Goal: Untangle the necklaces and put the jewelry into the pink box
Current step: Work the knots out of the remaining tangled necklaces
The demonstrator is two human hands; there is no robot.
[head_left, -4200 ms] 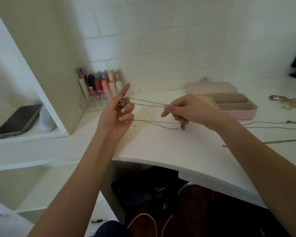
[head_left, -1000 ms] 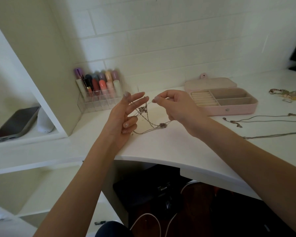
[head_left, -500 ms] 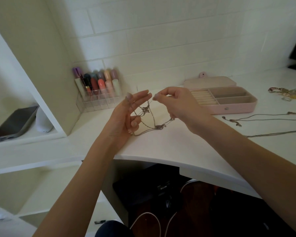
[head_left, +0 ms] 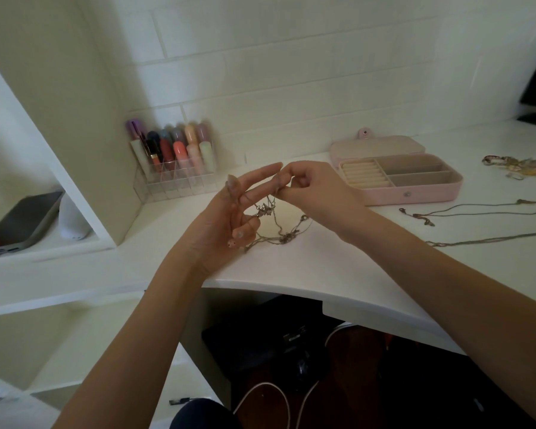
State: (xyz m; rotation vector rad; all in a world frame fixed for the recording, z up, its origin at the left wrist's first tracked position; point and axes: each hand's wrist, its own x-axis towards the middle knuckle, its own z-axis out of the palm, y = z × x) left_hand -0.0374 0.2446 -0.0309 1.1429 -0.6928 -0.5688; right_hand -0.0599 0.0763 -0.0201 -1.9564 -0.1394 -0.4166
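The right hand (head_left: 314,193) pinches a thin chain between thumb and forefinger, its other fingers curled in behind. The left hand (head_left: 229,218) faces it, palm up and tilted: its 2 upper fingers (head_left: 260,178) are stretched out and slightly apart, almost meeting the right fingertips, while the 2 lower ones curl in toward the palm with chain running past them; whether they grip it cannot be told. Between the hands hangs the tangle (head_left: 276,221) of fine necklaces, with a small knot near the left fingers and loops sagging down to the desk (head_left: 291,267), where another small knot rests.

To the right, on the desk, lies the pink box (head_left: 415,190), open, lid folded back against the wall; its ring rolls and 2 long compartments hold nothing visible. Right of the box, 2 loose chains (head_left: 477,212) lie stretched on the desk, well apart from the tangle, and a bracelet-like piece (head_left: 520,167) sits near the right edge.

Behind the left hand stands a clear organizer (head_left: 174,181) of lipsticks. A phone (head_left: 19,221) lies on the shelf at far left.
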